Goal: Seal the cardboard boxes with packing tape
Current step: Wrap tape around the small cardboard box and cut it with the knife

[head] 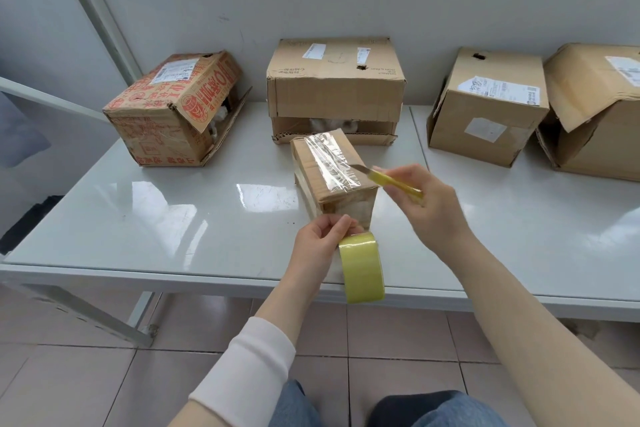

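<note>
Here we are at the small box point(332, 177), sitting near the front of the table point(173, 218) right where both hands can reach it, and a strip of clear tape point(332, 163) runs along its top seam. The left hand point(322, 243) curls its fingers around the top of the yellow tape roll point(362, 267), holding it low in front of the box's near end. That looks like a way to keep the tape drawn taut off the box, though the stretch between box and roll is hard to make out. The right hand point(429, 204) grips a yellow utility knife point(394, 184), blade angled in over the near top edge of the box, apparently lined up to cut the tape free from the roll. Along the wall wait the others: a red-printed box point(173, 107) on the left with an end flap hanging open, a wide box point(334, 87) in the middle gaping along its lower front, and two more boxes point(485, 104) on the right, the far one with a loose flap. By my reckoning, those come next.
</note>
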Tool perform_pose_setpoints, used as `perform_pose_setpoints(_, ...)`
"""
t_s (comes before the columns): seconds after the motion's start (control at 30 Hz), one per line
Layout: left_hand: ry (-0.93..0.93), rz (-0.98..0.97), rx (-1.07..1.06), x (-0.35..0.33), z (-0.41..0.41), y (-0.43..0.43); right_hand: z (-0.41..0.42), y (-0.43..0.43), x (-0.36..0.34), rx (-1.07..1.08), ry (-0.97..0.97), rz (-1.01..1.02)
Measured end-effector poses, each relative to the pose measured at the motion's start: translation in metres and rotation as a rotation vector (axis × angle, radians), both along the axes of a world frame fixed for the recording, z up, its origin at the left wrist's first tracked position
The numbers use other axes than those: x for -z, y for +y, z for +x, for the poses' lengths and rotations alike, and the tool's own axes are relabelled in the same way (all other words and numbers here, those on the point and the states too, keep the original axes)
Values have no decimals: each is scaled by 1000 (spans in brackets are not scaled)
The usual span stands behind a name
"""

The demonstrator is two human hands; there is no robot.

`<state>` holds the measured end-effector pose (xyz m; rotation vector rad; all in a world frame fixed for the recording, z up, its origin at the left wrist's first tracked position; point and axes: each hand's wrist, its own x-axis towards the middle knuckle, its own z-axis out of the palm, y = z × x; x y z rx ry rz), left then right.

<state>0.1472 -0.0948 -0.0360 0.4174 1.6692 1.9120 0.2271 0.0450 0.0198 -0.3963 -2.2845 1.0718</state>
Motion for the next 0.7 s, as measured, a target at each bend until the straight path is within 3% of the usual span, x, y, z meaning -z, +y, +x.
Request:
perform_pose_setpoints(0.1, 6, 13, 18, 0, -1, -2, -22, -8, 3, -53, -107, 194)
perform_pose_setpoints(0.23, -13, 21, 46, 1, -4, -3, -30, -6, 5, -26, -95, 415)
perform_pose_setpoints(0.5, 37, 10, 43, 2, 1, -9, -45, -7, 3, -120, -135, 507)
perform_pose_setpoints(0.7, 79, 4, 100, -3, 7, -11, -50, -4, 3, -143, -123, 460)
